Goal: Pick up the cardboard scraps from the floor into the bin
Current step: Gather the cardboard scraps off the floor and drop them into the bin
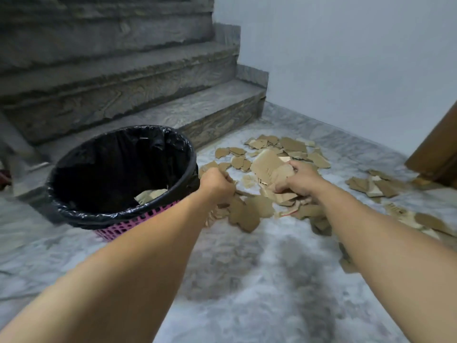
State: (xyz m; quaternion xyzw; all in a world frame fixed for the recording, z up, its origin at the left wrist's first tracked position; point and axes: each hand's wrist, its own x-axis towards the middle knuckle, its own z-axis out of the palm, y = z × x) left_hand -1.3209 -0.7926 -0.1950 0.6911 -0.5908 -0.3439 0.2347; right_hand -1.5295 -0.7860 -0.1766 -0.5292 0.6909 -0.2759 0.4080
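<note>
Fingers of our right hand (300,180) clench a big cardboard scrap (270,167); our left hand (217,184) pinches smaller scraps (243,214) beside the bin (118,214). We should gather firmly, then release well over the rim.

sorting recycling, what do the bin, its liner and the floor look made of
Bin: likely pink plastic, moulded lattice wall. Liner: thin black plastic film, glossy and crinkled over the rim. Floor: probably polished marble or similar stone, grey-white veining with a soft sheen.
</note>
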